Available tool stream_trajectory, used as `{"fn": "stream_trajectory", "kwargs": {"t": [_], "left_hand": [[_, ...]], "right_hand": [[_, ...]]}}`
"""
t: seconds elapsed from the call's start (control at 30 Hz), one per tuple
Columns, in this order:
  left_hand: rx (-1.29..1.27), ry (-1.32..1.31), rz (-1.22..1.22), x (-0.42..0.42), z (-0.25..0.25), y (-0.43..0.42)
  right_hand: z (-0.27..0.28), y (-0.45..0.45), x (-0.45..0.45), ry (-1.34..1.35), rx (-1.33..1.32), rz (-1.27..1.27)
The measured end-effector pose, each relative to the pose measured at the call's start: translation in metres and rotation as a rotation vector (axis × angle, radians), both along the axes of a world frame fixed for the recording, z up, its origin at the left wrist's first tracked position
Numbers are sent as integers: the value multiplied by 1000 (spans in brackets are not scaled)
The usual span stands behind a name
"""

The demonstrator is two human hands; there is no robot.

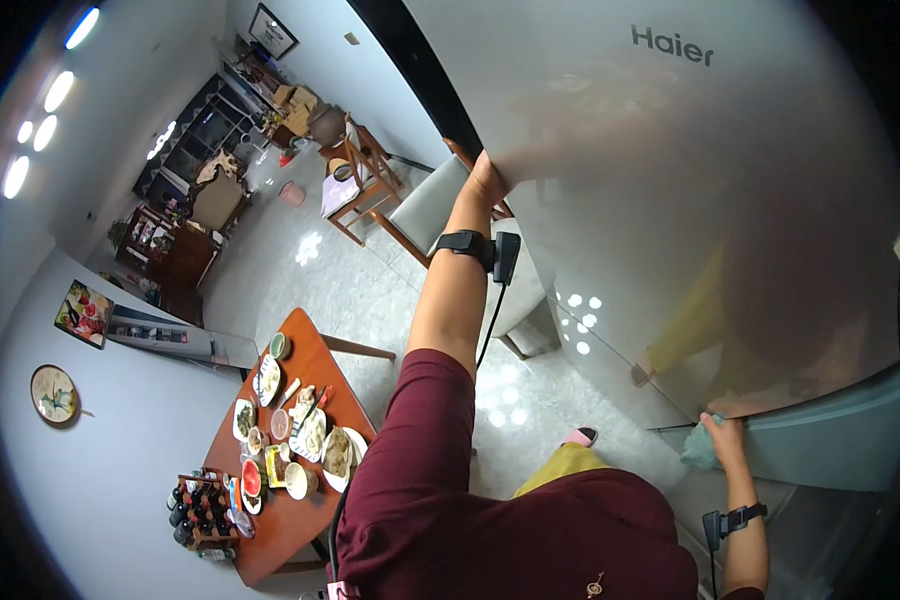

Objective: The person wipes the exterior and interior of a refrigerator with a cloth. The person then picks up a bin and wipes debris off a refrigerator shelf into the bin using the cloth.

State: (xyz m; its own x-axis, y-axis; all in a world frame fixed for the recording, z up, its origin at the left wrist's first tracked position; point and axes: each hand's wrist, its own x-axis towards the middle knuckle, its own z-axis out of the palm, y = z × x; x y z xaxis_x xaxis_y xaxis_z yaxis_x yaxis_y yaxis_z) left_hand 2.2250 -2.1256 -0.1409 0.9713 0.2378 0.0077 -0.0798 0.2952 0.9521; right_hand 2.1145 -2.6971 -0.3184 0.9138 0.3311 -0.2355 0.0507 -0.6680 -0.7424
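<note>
A large glossy refrigerator door [690,200] marked Haier fills the right of the head view. My left hand [486,178] is at the door's left edge, its fingers mostly hidden behind or against that edge. Low on the right, my right hand [722,436] is closed on a pale green cloth [702,448], beside the bottom edge of the door. A pale green lower panel [820,445] lies just right of this hand. Both wrists wear black straps with small devices.
A wooden table [295,545] with several dishes of food stands at the lower left, a bottle rack [205,512] at its end. Chairs [430,210] stand beyond my left arm. Farther off are a cabinet [165,255] and a wall clock [54,394].
</note>
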Motion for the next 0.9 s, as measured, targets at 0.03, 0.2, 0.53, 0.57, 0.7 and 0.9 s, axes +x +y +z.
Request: {"fn": "stream_trajectory", "kwargs": {"t": [0.03,0.2,0.53,0.57,0.7,0.9], "left_hand": [[43,2,-12,0,-1,1],[73,34,62,13,-16,22],[-68,60,18,1,-12,5],[-68,59,17,1,-12,5],[5,117,45,-1,-7,2],[28,231,-4,2,-28,25]], "right_hand": [[-5,-2,1,-2,1,-2],[-15,-4,1,-46,27,1],[-26,-6,3,-124,-5,47],[-23,-5,2,-78,-8,27],[-11,-1,-1,-10,-17,15],[-24,-6,2,-46,-10,50]]}}
